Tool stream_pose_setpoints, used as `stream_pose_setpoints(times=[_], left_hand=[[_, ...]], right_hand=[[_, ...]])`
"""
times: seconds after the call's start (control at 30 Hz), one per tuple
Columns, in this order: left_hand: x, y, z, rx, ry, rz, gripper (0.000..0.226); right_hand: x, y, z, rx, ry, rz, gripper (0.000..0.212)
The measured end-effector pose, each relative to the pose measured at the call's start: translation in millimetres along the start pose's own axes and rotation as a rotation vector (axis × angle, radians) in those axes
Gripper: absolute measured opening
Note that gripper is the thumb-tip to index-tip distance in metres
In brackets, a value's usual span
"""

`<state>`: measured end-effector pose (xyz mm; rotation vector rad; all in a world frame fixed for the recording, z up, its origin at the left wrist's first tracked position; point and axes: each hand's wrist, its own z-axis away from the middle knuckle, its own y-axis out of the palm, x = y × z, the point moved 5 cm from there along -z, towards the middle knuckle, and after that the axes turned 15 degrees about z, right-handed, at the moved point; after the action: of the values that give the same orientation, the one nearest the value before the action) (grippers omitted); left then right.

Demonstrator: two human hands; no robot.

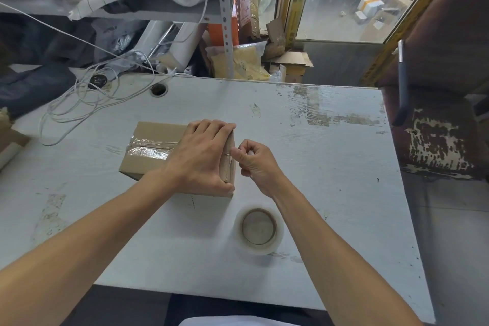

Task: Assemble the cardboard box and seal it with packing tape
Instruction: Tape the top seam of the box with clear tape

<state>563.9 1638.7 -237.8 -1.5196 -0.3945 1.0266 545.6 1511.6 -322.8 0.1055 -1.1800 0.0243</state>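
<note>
Cluttered packing corner for us today: a scuffed white table with old tape residue, a tangle of white cable at the far left, and bags and cardboard scraps piled behind it.

We've got the cardboard box sitting left of centre on the table, closed up, with a strip of clear packing tape already running along the top seam. Our left hand lies flat over the right end of the box, fingers straight and pressing down, thumb hooked round the near corner. Our right hand is curled up tight against the box's right end face, thumb and fingers pinched together right where the tape comes over the edge. It looks like we're pinching the tape end, but the film is clear and too thin to tell for sure. The tape roll lies flat on the table just in front of the box, near our right wrist, and nobody's touching it.

So the job looks almost done, just finishing that end of the strip. Tips for this bit: keep the left palm pressing so the box doesn't skid, pull the tail snug over the edge before sticking it, then rub it down from the corner outward so no bubbles or loose flap get left. Don't let the tail fold back on itself.
</note>
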Motion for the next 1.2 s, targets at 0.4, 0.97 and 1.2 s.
stream_pose_setpoints(times=[0.4,0.97,1.2], left_hand=[[-2,-2,1,-0.013,-0.014,0.024,0.120],[2,4,4,-0.007,0.045,0.017,0.125],[1,-24,14,-0.111,0.075,0.407,0.126]], right_hand=[[12,-14,11,-0.007,-0.050,0.184,0.040],[31,-20,21,-0.317,-0.158,0.447,0.041],[57,8,52,-0.299,-0.318,0.681,0.042]])
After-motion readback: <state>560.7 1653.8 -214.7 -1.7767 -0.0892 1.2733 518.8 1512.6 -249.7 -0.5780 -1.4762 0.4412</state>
